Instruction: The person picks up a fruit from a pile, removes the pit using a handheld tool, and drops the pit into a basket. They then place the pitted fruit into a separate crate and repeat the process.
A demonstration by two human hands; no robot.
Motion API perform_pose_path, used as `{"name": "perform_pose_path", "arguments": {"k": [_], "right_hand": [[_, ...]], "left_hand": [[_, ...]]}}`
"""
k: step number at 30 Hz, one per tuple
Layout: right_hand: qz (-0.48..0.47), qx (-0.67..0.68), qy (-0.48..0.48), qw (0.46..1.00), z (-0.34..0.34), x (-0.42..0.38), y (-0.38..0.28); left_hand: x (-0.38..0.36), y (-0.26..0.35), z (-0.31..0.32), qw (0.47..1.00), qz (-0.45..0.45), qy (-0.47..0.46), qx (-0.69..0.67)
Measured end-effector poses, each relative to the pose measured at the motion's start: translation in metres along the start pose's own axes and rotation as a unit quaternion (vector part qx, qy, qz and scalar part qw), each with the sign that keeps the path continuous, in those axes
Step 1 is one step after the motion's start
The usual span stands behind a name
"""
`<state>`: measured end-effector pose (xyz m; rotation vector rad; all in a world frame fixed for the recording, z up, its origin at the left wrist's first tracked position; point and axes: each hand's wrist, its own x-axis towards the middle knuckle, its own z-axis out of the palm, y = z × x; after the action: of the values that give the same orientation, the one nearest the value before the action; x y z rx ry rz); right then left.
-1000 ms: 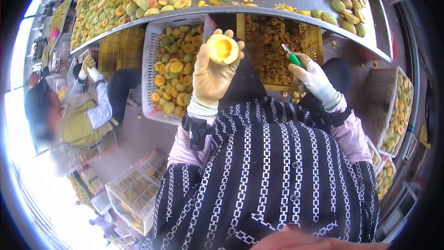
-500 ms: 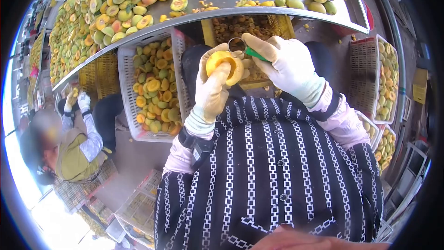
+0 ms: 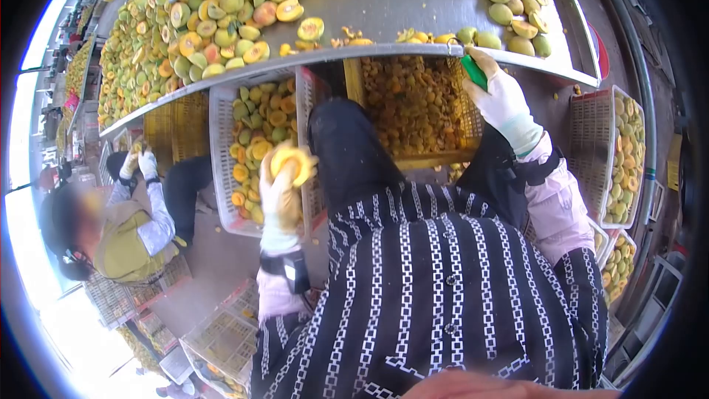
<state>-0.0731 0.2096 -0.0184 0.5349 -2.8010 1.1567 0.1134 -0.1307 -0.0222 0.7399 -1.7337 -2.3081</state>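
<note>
My left hand [image 3: 279, 203], in a whitish glove, grips a hollowed yellow peach half [image 3: 292, 165]. It is over the near right side of a white crate [image 3: 221, 144] with many peach halves in it; hand and fruit are blurred by motion. My gloved right hand [image 3: 506, 100] is closed round the green handle of a pitting tool [image 3: 474, 72] at the metal table's front edge. The tool's ring end lies against the table rim and is hard to make out.
Cut peaches cover much of the metal table [image 3: 399, 18]. Below its edge stands a yellow crate [image 3: 421, 159] of brown pits and scraps. More crates [image 3: 591, 129] of peaches stand at right. A co-worker [image 3: 133, 233] sits at left, holding something small.
My left hand has carried the peach half left and down, from in front of me to over the white crate. My right hand has moved apart, up and right to the table edge with the tool.
</note>
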Motion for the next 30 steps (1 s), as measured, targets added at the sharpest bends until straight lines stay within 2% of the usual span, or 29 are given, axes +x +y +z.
{"name": "perform_pose_path", "arguments": {"k": [1,2,3,4,5,6,8,9,10,11,12,14,15,16,17,18,19,21,22,23,24,25,26,27,28,29,30], "right_hand": [[-0.03,0.013,0.033,0.999,0.005,0.008,0.015],[-0.03,0.033,0.037,0.998,0.006,0.019,0.026],[-0.03,0.054,0.039,0.997,0.007,0.03,0.034],[-0.019,0.088,0.052,0.995,0.007,0.041,0.029],[0.069,0.139,0.024,0.988,0.002,0.049,0.024],[0.068,0.148,0.029,0.986,0.004,0.058,0.028],[0.055,0.15,0.044,0.986,0.013,0.078,0.047],[0.053,0.152,0.043,0.986,0.019,0.083,0.054],[0.109,0.18,0.065,0.975,0.025,0.087,0.06],[0.165,0.206,0.087,0.961,0.028,0.09,0.064],[0.154,0.188,0.11,0.964,0.027,0.091,0.063],[0.124,0.177,0.129,0.968,0.028,0.089,0.066],[0.094,0.166,0.151,0.97,0.028,0.086,0.066],[0.138,0.173,0.111,0.969,0.02,0.086,0.06],[0.144,0.169,0.116,0.968,0.021,0.087,0.061],[0.123,0.157,0.13,0.971,0.028,0.088,0.061],[0.098,0.139,0.144,0.975,0.028,0.087,0.062],[0.088,0.145,0.152,0.974,0.027,0.086,0.064],[0.08,0.14,0.154,0.975,0.028,0.086,0.064],[0.071,0.136,0.156,0.976,0.03,0.087,0.063],[0.055,0.125,0.161,0.977,0.03,0.088,0.064],[0.049,0.129,0.162,0.977,0.03,0.087,0.065],[0.044,0.133,0.162,0.977,0.031,0.087,0.068],[0.038,0.137,0.162,0.976,0.031,0.086,0.07],[0.03,0.14,0.153,0.978,0.03,0.087,0.071],[0.024,0.141,0.152,0.978,0.029,0.086,0.073],[0.062,0.218,0.117,0.967,0.025,0.085,0.07]], "left_hand": [[0.002,-0.012,-0.039,0.974,0.016,0.072,0.216],[0.001,-0.021,-0.062,0.952,0.042,0.115,0.281],[0.003,-0.038,-0.104,0.844,0.111,0.155,0.501],[0.009,-0.03,-0.099,0.9,0.1,0.169,0.389],[0.013,-0.024,-0.092,0.942,0.086,0.178,0.27],[0.022,-0.012,-0.076,0.941,0.087,0.181,0.273],[0.062,0.012,-0.031,0.933,0.161,0.126,0.298],[0.088,0.016,-0.017,0.913,0.218,0.095,0.333],[0.113,0.022,0.005,0.881,0.271,0.083,0.378],[0.148,0.02,0.013,0.84,0.285,0.077,0.456],[0.17,0.026,0.035,0.786,0.309,0.091,0.527],[0.209,0.032,0.072,0.733,0.341,0.075,0.583],[0.238,0.021,0.074,0.692,0.346,0.07,0.63],[0.257,0.007,0.076,0.677,0.322,0.037,0.661],[0.269,-0.003,0.081,0.659,0.299,0.004,0.69],[0.265,0.001,0.096,0.638,0.22,-0.024,0.737],[0.262,0.005,0.108,0.638,0.222,-0.033,0.736],[0.256,0.012,0.124,0.701,0.188,-0.032,0.687],[0.252,0.013,0.124,0.722,0.246,-0.021,0.647],[0.251,0.01,0.123,0.719,0.247,-0.019,0.649],[0.251,0.003,0.122,0.86,0.231,-0.037,0.454],[0.239,0.008,0.131,0.95,0.204,-0.053,0.23],[0.22,0.014,0.135,0.987,0.118,-0.073,0.079],[0.197,0.023,0.14,0.992,0.024,-0.087,-0.09],[0.192,0.018,0.132,0.966,-0.031,-0.138,-0.215],[0.186,0.011,0.125,0.919,-0.084,-0.188,-0.337],[0.167,0.014,0.132,0.908,-0.109,-0.143,-0.378]]}}
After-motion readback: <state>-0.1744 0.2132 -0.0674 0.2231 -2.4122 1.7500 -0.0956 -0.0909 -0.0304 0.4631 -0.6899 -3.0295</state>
